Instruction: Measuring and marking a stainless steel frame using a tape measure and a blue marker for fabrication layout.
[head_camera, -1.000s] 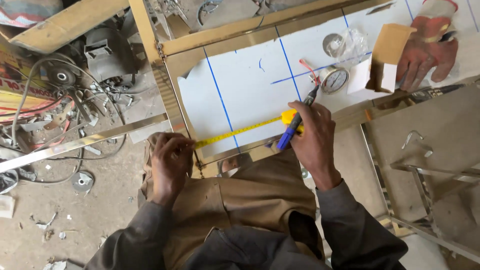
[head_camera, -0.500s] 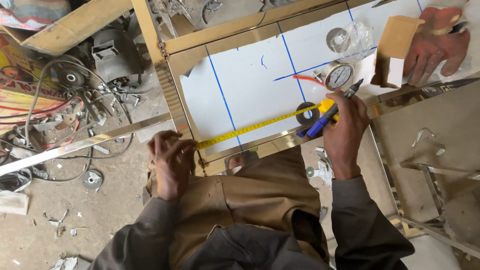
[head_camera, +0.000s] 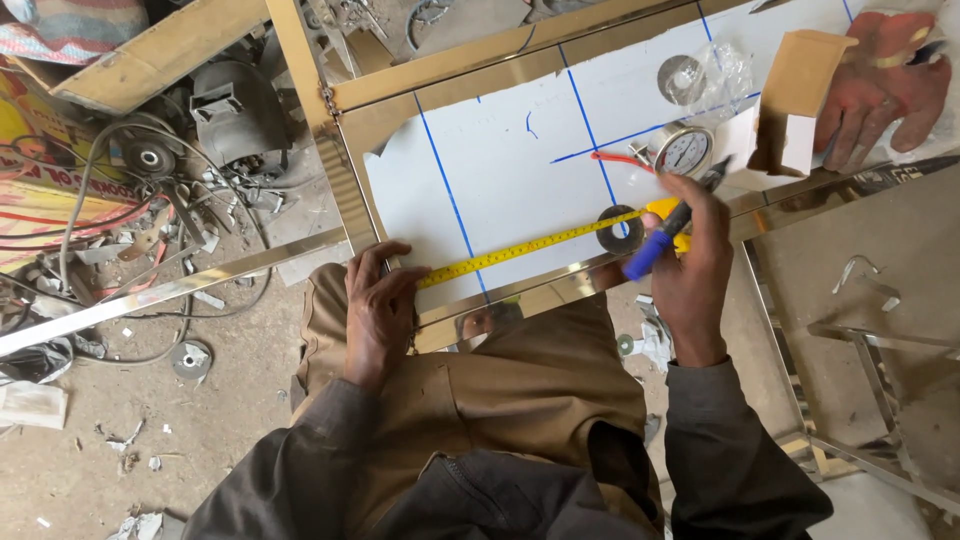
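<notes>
Tape measure (head_camera: 530, 247) stretched across the sheet (head_camera: 510, 170) at frame centre, left hand (head_camera: 378, 310) pinning its end at the lower left edge, right hand (head_camera: 690, 270) at the other end with a marker (head_camera: 655, 250). Ring (head_camera: 620, 229) on the sheet just left of that hand. Gauge (head_camera: 684, 150) above it. Cardboard box (head_camera: 795, 100) upper right, another person's hand (head_camera: 885, 85) beside it. Motor (head_camera: 235, 115) and cables (head_camera: 90, 200) on the floor, upper left.

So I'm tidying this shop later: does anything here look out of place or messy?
Yes. On the dirt floor at left, tangled cables, a loose disc and paper scraps lie scattered. On the white sheet, a crumpled clear bag sits among the tools. The yellow tape measure runs slightly askew across the blue lines.
</notes>
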